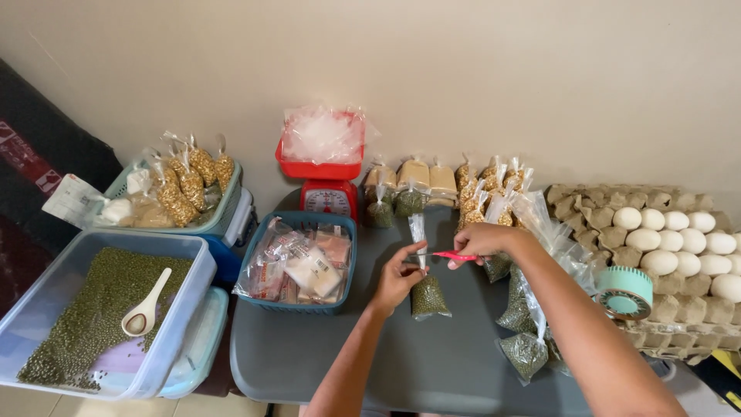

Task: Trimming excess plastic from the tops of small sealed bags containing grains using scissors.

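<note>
Grey table (370,363) — bean bags (525,351), basket (297,262)

There is a single view, from a camera worn on the person's head. It looks forward and steeply down over a low grey plastic table (347,363) toward a plain beige wall (463,69) at the far side. It sits close: both bare forearms enter from the near edge and fill the lower right. The frame reaches from a clear plastic tub of green beans (93,309) at left to grey cardboard egg trays (664,309) at right.
</note>
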